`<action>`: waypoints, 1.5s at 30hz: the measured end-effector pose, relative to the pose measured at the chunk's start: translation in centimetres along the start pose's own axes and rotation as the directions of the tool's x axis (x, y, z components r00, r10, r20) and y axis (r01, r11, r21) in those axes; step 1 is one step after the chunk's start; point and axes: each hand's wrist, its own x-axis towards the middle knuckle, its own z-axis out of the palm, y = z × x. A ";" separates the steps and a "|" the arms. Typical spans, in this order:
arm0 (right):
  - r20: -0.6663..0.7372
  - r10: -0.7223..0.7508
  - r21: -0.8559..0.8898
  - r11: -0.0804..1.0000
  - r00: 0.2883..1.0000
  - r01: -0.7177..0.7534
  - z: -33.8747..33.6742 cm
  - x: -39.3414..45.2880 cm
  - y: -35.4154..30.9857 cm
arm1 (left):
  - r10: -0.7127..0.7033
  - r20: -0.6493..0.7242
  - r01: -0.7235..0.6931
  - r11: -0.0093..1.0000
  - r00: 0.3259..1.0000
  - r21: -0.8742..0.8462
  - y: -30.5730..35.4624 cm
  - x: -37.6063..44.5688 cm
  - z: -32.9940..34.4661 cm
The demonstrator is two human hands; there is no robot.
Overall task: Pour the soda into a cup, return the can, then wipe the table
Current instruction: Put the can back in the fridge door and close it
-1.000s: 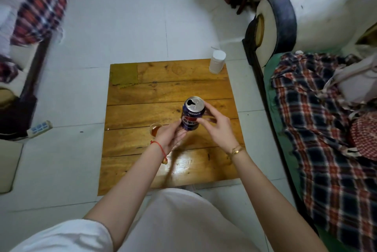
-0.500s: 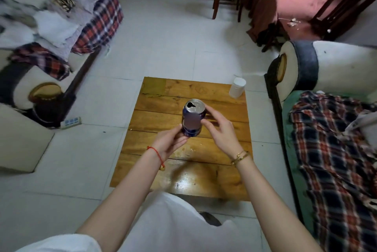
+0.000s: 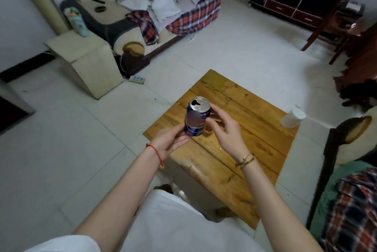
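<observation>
Both hands hold the open soda can (image 3: 196, 116) upright mid-frame: left hand (image 3: 171, 141) cradles its base, right hand (image 3: 224, 131) fingers grip its side. Since the earlier frame the table (image 3: 255, 145) sits further right; the grip is unchanged.

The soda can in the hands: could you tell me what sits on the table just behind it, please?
Behind the soda can only a sliver of a small cup holding amber liquid shows on the wooden table; the can and right hand cover the rest.

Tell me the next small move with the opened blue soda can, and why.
Probably tip the blue soda can toward the small glass cup just behind it. The can is upright, its tab opening already punched, held off the wooden table with the left hand at its base and the right hand at its side. How full the cup is cannot be told.
</observation>
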 end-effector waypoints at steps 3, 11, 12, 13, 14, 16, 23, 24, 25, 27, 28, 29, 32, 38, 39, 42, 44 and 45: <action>0.120 -0.071 0.029 0.997 0.990 0.068 3.2 0.8 -1.6 | 0.068 -0.107 -0.077 0.994 0.992 -0.078 0.1 -2.2 -3.5; 0.415 -0.218 0.124 0.975 0.883 0.183 13.8 3.2 -7.1 | 0.145 -0.348 -0.242 0.937 0.926 -0.253 0.8 -7.4 -14.0; 0.445 -0.236 0.144 0.971 0.864 0.191 15.4 3.5 -7.9 | 0.149 -0.370 -0.259 0.929 0.917 -0.266 0.9 -8.0 -15.3; 0.473 -0.253 0.162 0.967 0.844 0.198 17.0 3.9 -8.6 | 0.154 -0.393 -0.277 0.919 0.907 -0.280 1.0 -8.5 -16.7; 0.498 -0.269 0.181 0.962 0.824 0.204 18.7 4.3 -9.3 | 0.157 -0.415 -0.296 0.908 0.896 -0.296 1.2 -9.1 -18.2; 0.537 -0.300 0.212 0.952 0.788 0.218 22.2 4.9 -10.7 | 0.162 -0.457 -0.334 0.884 0.875 -0.326 1.6 -10.1 -21.2; 0.615 -0.373 0.295 0.926 0.695 0.236 35.1 6.0 -16.8 | 0.156 -0.579 -0.427 0.827 0.800 -0.366 4.3 -14.1 -33.0; 0.621 -0.378 0.304 0.924 0.686 0.234 36.9 6.0 -17.8 | 0.155 -0.590 -0.437 0.819 0.793 -0.372 4.8 -14.9 -34.6; 0.626 -0.384 0.314 0.921 0.678 0.232 38.7 5.9 -18.8 | 0.152 -0.600 -0.444 0.813 0.786 -0.377 5.2 -15.6 -36.2; 0.634 -0.401 0.335 0.913 0.661 0.233 42.1 5.7 -20.7 | 0.152 -0.619 -0.463 0.801 0.770 -0.379 6.0 -17.0 -39.3; 0.640 -0.409 0.344 0.909 0.650 0.234 43.8 5.6 -21.5 | 0.157 -0.628 -0.475 0.795 0.762 -0.377 6.4 -17.6 -40.9; 0.648 -0.415 0.352 0.907 0.639 0.232 45.4 5.5 -22.4 | 0.164 -0.634 -0.485 0.790 0.756 -0.374 6.6 -18.2 -42.5; 0.676 -0.429 0.364 0.902 0.600 0.234 49.9 5.3 -24.9 | 0.173 -0.648 -0.509 0.774 0.742 -0.377 7.3 -19.8 -46.9; 0.728 -0.463 0.386 0.886 0.506 0.256 58.3 5.8 -28.7 | 0.154 -0.697 -0.553 0.734 0.700 -0.394 8.7 -22.1 -54.2; 0.737 -0.465 0.388 0.885 0.490 0.258 59.8 6.0 -29.2 | 0.144 -0.706 -0.557 0.729 0.693 -0.398 9.0 -22.4 -55.4; 0.757 -0.484 0.402 0.874 0.439 0.272 64.2 7.0 -30.8 | 0.120 -0.729 -0.574 0.707 0.674 -0.413 10.3 -22.8 -59.2; 0.768 -0.498 0.414 0.866 0.403 0.281 67.4 7.8 -32.1 | 0.115 -0.744 -0.589 0.694 0.658 -0.414 11.4 -23.0 -61.9; 0.774 -0.502 0.418 0.863 0.386 0.283 69.0 8.3 -32.8 | 0.115 -0.751 -0.597 0.688 0.650 -0.412 12.0 -23.1 -63.2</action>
